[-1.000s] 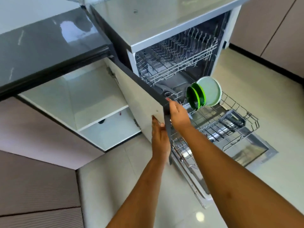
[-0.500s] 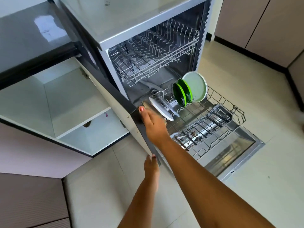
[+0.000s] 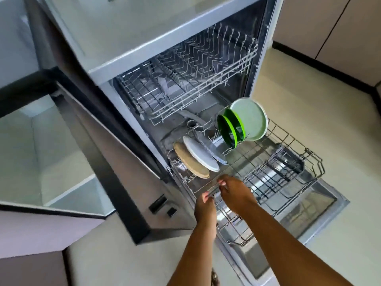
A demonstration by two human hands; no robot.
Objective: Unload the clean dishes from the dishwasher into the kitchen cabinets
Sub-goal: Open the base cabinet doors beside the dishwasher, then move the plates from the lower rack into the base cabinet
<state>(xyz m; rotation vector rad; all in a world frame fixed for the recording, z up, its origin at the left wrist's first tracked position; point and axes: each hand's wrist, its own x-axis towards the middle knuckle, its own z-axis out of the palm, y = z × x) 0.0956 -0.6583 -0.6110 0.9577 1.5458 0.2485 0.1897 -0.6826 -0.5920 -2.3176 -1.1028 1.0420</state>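
Observation:
The dishwasher stands open with its lower rack (image 3: 313,159) pulled out over the lowered door (image 3: 321,205). In the rack stand a beige plate (image 3: 190,162), a white plate (image 3: 201,155), a clear glass plate (image 3: 217,156), two bright green plates (image 3: 231,129) and a pale green plate (image 3: 251,118). My left hand (image 3: 205,205) and my right hand (image 3: 235,193) meet at the rack's near-left rim, just in front of the beige plate. Fingers of both curl on a grey bar of that rim. The upper rack (image 3: 185,83) looks empty.
To the left a lower cabinet (image 3: 61,145) stands open, with white shelves. Its dark-edged door (image 3: 115,162) swings out beside the dishwasher. Beige cabinet fronts (image 3: 334,27) line the far right. Pale tiled floor (image 3: 299,96) lies around the dishwasher.
Both hands have left the cabinet door's edge and moved right and down to the lower rack's rim. The view has swung towards the dishwasher, and the plates at the rack's left now show.

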